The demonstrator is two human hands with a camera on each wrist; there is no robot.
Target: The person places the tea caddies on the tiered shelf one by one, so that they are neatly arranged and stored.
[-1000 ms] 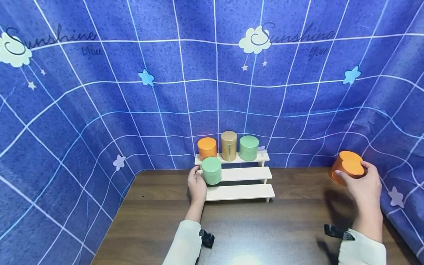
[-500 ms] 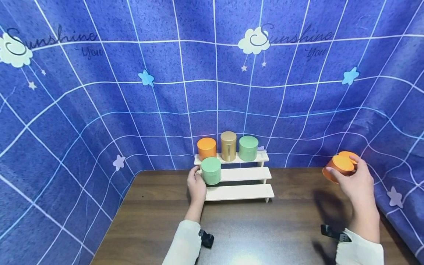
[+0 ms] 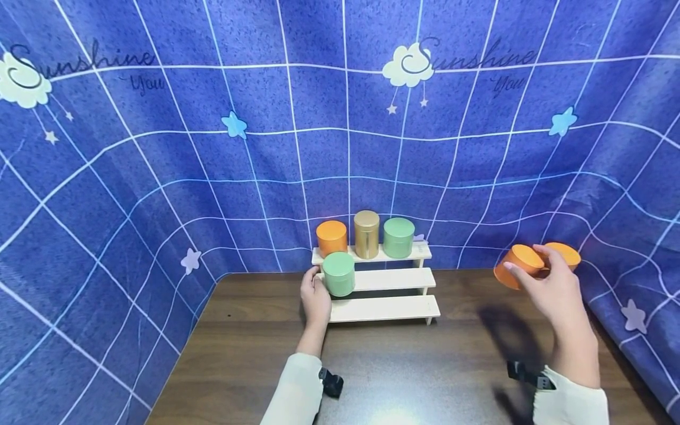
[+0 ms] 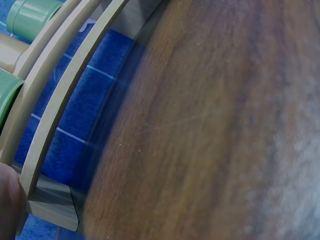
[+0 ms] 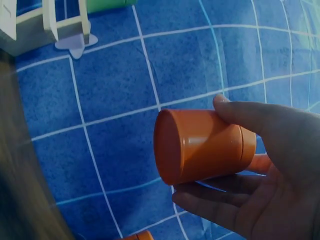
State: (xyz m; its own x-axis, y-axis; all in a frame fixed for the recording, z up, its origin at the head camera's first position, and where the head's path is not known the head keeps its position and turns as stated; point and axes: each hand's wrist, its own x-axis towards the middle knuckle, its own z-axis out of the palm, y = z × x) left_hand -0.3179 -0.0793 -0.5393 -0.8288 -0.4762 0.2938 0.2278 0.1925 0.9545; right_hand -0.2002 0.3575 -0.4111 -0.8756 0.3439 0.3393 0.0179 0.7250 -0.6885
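Note:
My right hand (image 3: 558,298) grips an orange tin (image 3: 516,268) between thumb and fingers, raised over the right of the table. In the right wrist view this tin (image 5: 207,145) lies tilted, its flat end toward the rack. A second orange tin (image 3: 566,255) stands behind, partly hidden by the hand. At the left end of a pale three-tier display rack (image 3: 388,308), my left hand (image 3: 316,298) holds the rack's side, close by a green tin (image 3: 339,274) on the middle tier. Only a digit (image 4: 9,200) of it shows in the left wrist view.
The top tier carries an orange tin (image 3: 332,237), a taller gold tin (image 3: 367,236) and a green tin (image 3: 398,238). A blue checked curtain (image 3: 451,147) hangs behind and at both sides of the brown wooden table (image 3: 255,354).
My right hand has moved left with the orange tin, drawing it away from the second orange tin, which now shows separately behind the hand. The left hand has stayed at the rack.

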